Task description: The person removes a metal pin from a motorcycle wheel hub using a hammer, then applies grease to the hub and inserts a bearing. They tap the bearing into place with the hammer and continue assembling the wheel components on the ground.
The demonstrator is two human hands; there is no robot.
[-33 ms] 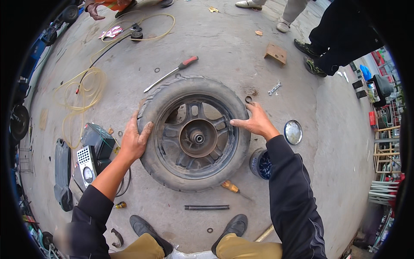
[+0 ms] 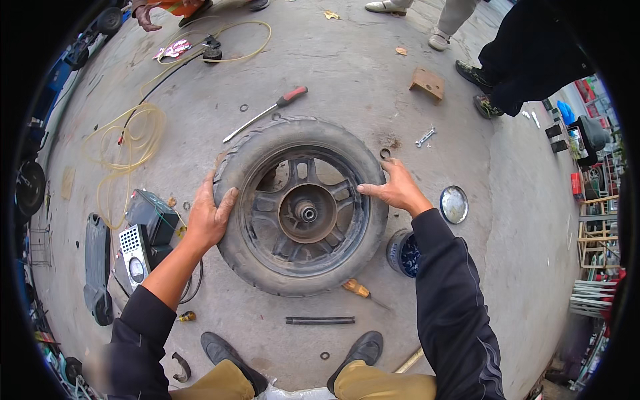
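Note:
A dusty scooter wheel (image 2: 343,243) with a black tyre and dark spoked rim lies on the concrete, its hub facing up. My left hand (image 2: 212,217) grips the tyre's left side, thumb on the sidewall and fingers around the tread. At the upper right, my right hand (image 2: 395,187) clasps the tyre, its thumb reaching toward the rim's edge. A small dark ring (image 2: 385,153) is by the right fingertips. Beyond the tyre is a red-handled screwdriver (image 2: 270,110). A yellow-handled screwdriver (image 2: 357,288) touches or nearly touches the near edge.
A tub of dark grease (image 2: 402,253) and a round metal lid (image 2: 454,205) stand right. Left are a black battery (image 2: 152,217), a meter (image 2: 135,257) and coiled yellow hose (image 2: 143,130). A wrench (image 2: 425,137) and rusty bracket (image 2: 427,85) lie farther off. Other people stand beyond.

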